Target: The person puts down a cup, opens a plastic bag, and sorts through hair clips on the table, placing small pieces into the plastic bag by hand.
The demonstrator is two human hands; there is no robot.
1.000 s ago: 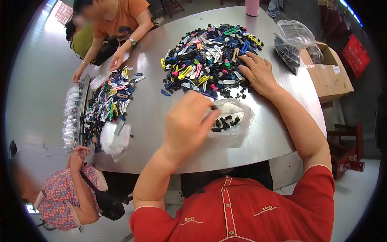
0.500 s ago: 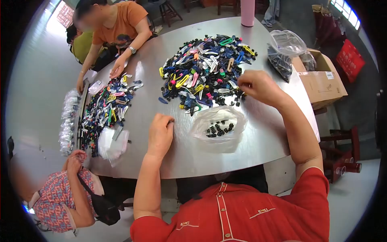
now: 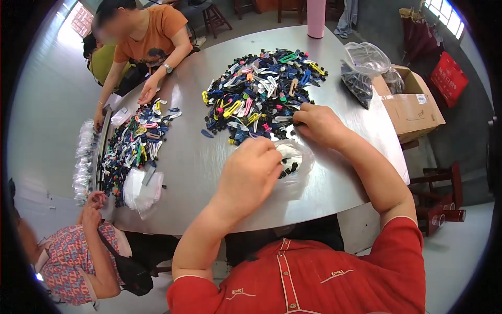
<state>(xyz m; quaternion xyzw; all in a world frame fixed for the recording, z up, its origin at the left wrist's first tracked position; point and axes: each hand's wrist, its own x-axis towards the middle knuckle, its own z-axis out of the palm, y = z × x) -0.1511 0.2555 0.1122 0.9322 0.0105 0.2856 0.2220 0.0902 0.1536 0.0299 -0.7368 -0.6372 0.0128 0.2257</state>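
- The left hand, fingers curled downward, is over the left side of a clear plastic bag (whether it grips anything is hidden from view).
- That bag lies open-mouthed on the metal table, just below the large pile, with small black clips inside.
- The right hand rests at the lower right edge of the pile, its fingers bent and drawn together (I cannot tell whether a clip is between them).
- The large pile of hair clips mixes black, navy, white, yellow, pink and green pieces.
- A smaller pile of hair clips lies to the left, with flat plastic sleeves beside its lower end.
- A person in an orange T-shirt reaches toward that smaller pile (one wrist wears a watch).
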